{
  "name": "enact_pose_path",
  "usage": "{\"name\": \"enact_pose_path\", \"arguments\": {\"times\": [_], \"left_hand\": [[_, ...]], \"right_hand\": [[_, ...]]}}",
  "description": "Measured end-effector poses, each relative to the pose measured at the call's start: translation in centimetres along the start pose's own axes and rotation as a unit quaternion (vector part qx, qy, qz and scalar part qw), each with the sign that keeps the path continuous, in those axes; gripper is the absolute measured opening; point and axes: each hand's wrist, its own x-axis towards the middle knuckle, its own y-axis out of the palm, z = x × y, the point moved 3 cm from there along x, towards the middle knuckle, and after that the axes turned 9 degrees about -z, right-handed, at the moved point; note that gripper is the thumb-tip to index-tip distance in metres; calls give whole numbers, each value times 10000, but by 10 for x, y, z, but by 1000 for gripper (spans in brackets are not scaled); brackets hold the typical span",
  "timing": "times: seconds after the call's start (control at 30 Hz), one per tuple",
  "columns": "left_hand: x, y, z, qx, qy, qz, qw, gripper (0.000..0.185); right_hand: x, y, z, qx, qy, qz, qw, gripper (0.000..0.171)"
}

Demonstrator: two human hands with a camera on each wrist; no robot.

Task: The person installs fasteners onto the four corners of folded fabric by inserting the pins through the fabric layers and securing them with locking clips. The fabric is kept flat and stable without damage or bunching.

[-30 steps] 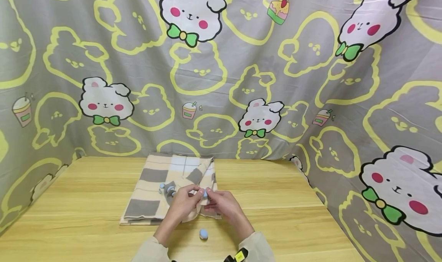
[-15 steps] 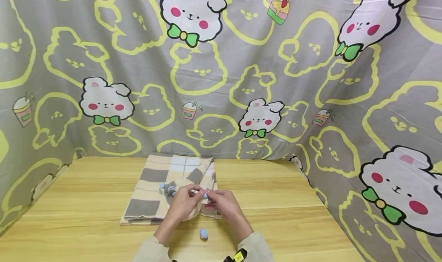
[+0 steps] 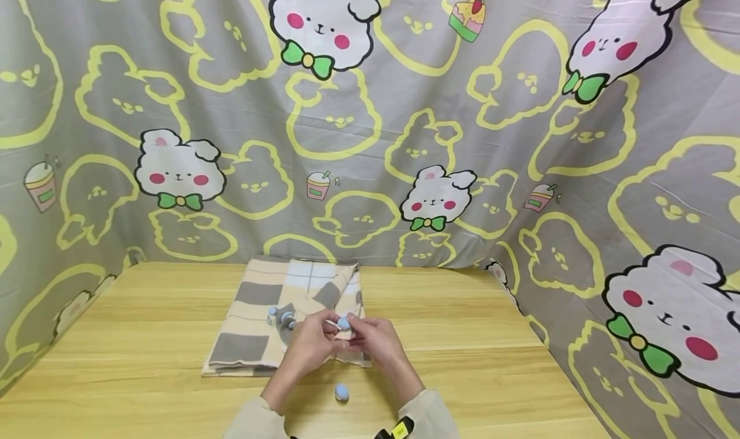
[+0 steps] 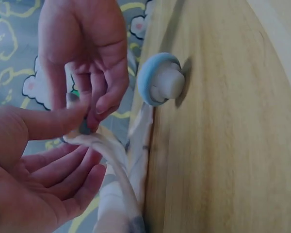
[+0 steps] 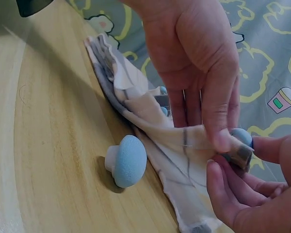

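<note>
Nearest the person, a loose blue mushroom-shaped peg (image 3: 342, 392) lies on its side on the wooden table (image 3: 115, 362), just short of both wrists and touching nothing else. Above it the left hand (image 3: 309, 342) pinches a lifted corner of the checked cloth (image 3: 254, 323) between thumb and fingers, and the right hand (image 3: 370, 339) pinches a second blue peg (image 3: 343, 323) against that same corner, so the two hands meet at the fold. The right wrist view shows the corner pulled up off the table with the peg's blue cap (image 5: 242, 137) peeking behind the fingertips. The cloth looks soft, thin and limp, so it will sag wherever it is not held; an edge or corner is the place to grip it. The pegs look light, hard and smooth, likely to roll, best taken by the stem. Further back, a few more blue pegs (image 3: 280, 317) sit on the cloth, and a cartoon-print sheet (image 3: 520, 137) hangs behind
</note>
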Motion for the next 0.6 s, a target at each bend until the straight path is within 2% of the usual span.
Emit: {"name": "enact_pose_path", "arguments": {"times": [0.13,0.27,0.43,0.6], "left_hand": [[0,1,-1,209,207,-249,9993,17],[0,0,0,204,144,-346,9991,5],[5,-7,1,342,85,-557,9978,10],[10,-24,7,390,0,-925,9949,9]], "right_hand": [[1,0,-1,-74,58,2,10000,43],[0,1,-1,-82,122,47,9999,43],[0,1,1,-8,177,16,9998,47],[-1,0,2,47,213,20,9998,41]]}}
